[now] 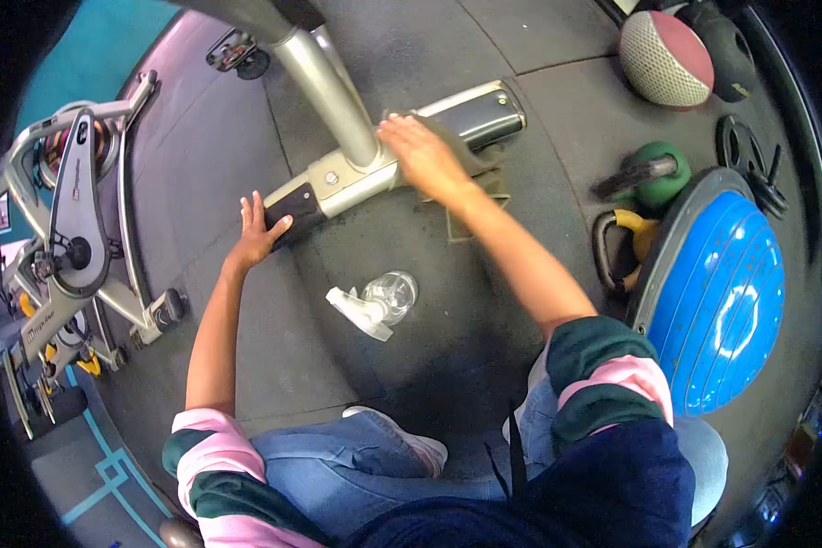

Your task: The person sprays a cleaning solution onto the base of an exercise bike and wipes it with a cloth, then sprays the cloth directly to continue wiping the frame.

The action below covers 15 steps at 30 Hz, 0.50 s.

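My left hand (258, 239) rests with fingers apart on the black end cap (292, 208) of a metal base bar (352, 187), part of an exercise machine. Near the upright post (329, 96), my right hand (425, 157) lies over the bar, fingers stretched and close together, pressing a dark cloth (486, 166) to it. Part of the cloth hangs below the bar and looks blurred. On the floor between my arms, a clear spray bottle (391, 294) with a white trigger head stands upright, touched by neither hand.
To the right are a blue balance dome (726, 306), a green kettlebell (662, 173), a yellow kettlebell (644, 233), a pink and grey ball (664, 59) and a black ball (721, 55). An exercise bike (78, 205) stands at the left. Dark mats (557, 36) cover the floor.
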Available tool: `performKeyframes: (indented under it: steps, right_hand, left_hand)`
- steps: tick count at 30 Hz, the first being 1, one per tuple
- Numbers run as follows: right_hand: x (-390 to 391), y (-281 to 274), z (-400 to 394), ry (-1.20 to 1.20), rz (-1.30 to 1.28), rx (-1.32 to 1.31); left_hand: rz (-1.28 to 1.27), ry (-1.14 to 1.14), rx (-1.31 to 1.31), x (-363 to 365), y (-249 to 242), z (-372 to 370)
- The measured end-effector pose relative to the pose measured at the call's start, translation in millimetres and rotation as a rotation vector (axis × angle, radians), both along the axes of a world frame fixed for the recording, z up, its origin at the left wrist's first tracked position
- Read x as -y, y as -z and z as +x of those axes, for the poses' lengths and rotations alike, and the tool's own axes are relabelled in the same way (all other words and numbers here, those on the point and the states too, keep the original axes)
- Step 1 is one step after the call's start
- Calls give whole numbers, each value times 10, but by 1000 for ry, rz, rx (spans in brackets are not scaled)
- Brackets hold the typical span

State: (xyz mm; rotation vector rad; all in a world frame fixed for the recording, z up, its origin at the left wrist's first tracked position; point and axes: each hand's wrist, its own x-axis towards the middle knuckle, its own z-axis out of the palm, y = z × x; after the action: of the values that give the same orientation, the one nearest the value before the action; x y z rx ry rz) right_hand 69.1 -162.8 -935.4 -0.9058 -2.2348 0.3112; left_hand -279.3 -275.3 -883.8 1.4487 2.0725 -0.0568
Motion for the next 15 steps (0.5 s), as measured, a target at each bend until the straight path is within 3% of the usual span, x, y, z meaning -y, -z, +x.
performKeyframes:
  steps: [3,8,11,13,15]
  right_hand:
    - [-123,-88,285,65,1,106]
    - [-198,2,668,443,-26,-106]
    - [12,14,380,446,49,-61]
    - [231,-73,150,123,-33,-184]
    - [443,-121,-47,101,-118,-179]
  left_hand:
    - [13,-6,9,4,14,3]
    - [5,-4,-12,0,6,44]
    - [15,-3,-18,10,11,61]
    - [19,-27,-9,8,37,58]
    - [6,-9,-39,4,34,78]
